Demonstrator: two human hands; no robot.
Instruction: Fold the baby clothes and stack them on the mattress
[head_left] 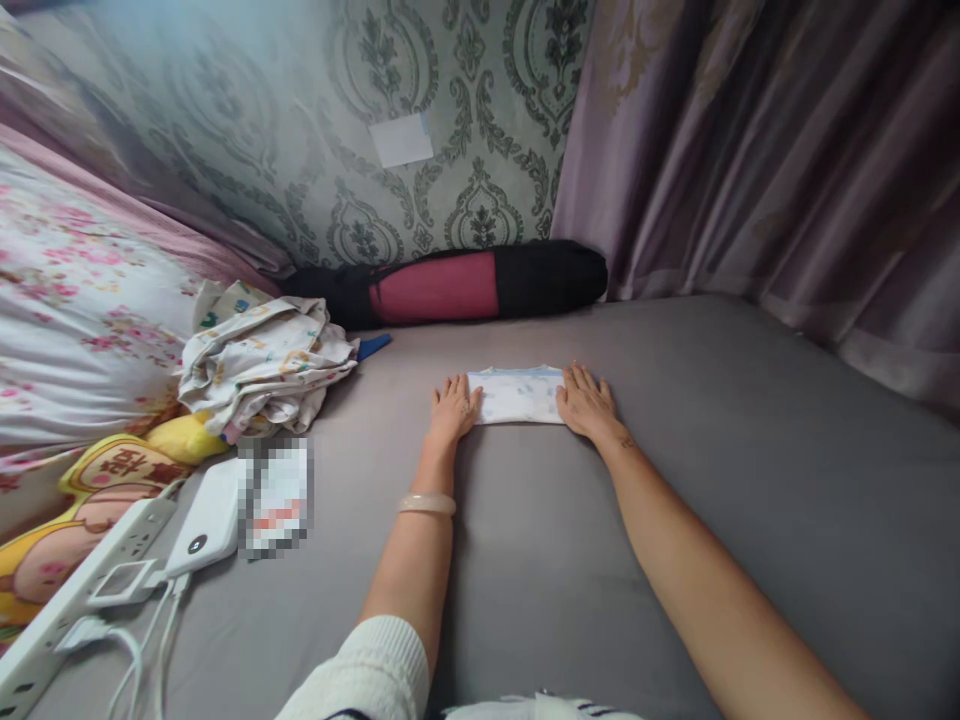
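A folded white cloth [519,397] with pale blue print and a light blue upper edge lies flat on the grey bed sheet [540,540]. My left hand [455,408] rests palm down on its left end, fingers stretched out. On its right end lies my right hand [587,400], also flat with fingers extended. Neither hand grips the cloth; both press on its ends. What kind of cloth article it is, I cannot make out in its folded state.
Left of me are a crumpled patterned cloth pile [266,360], a white power bank [210,515], a power strip [97,590] with cables and a yellow cartoon cushion [97,500]. A long black and red bag [435,288] lies against the wall. Curtains [720,150] hang at right.
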